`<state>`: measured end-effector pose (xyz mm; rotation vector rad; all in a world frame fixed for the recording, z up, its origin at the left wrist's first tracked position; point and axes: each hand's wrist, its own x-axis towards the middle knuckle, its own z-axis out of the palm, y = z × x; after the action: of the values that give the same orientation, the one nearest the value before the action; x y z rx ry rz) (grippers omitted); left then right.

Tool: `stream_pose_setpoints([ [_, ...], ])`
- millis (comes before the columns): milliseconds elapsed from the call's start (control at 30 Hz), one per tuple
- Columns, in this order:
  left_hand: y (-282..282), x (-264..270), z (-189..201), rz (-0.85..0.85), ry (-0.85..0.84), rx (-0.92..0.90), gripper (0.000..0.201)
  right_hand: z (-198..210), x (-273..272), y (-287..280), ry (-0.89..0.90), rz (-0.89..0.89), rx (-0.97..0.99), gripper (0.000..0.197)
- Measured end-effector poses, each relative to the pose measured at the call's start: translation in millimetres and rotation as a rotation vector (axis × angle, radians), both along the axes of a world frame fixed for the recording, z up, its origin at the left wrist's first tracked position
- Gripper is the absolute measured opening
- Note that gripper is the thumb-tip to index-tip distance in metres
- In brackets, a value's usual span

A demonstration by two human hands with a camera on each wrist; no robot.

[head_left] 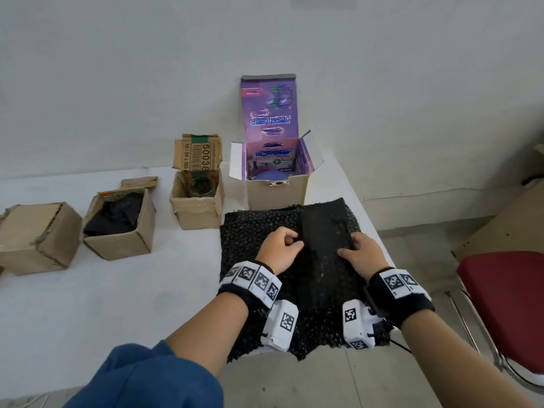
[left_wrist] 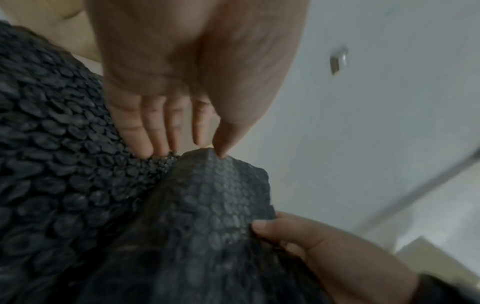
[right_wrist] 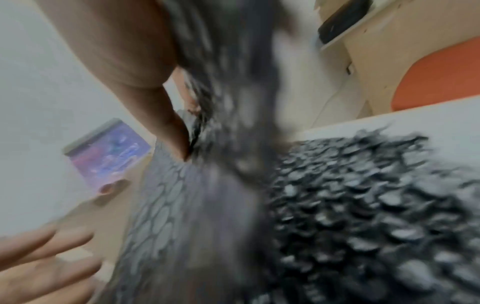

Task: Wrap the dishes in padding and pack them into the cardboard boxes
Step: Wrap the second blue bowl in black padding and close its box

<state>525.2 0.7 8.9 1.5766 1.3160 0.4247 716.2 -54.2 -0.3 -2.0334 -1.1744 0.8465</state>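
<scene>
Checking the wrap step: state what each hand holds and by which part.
Both hold the black bubble wrap by its raised middle fold: left hand pinches the fold's left edge, right hand grips its right edge.

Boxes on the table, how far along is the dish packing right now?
Looks done: the second box from the left holds a black padded bundle; the leftmost box has its flaps folded in. In hand: the left hand and right hand pinch a fold of the black bubble wrap. Left: a bare glass in the third box, and a purple item in the printed box.
</scene>
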Motion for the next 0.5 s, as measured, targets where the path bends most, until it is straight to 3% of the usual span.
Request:
stream_pose_setpoints([
  [67, 0, 6, -12, 0.012, 0.166, 0.028, 0.045, -11, 14, -8, -0.054, -0.026, -0.065, 0.025],
  [233, -2, 26, -30, -0.016, 0.258, -0.047, 0.061, -28, 19, -18, -0.154, -0.054, -0.135, 0.032],
  [367, 1, 30, -31, -0.071, 0.269, -0.068, 0.034, -26, 14, -19, -0.178, -0.038, -0.148, 0.028],
  [500, 7, 19, -25, 0.021, 0.033, -0.139, 0.021, -16, 7, -13, -0.189, -0.031, -0.131, 0.029],
])
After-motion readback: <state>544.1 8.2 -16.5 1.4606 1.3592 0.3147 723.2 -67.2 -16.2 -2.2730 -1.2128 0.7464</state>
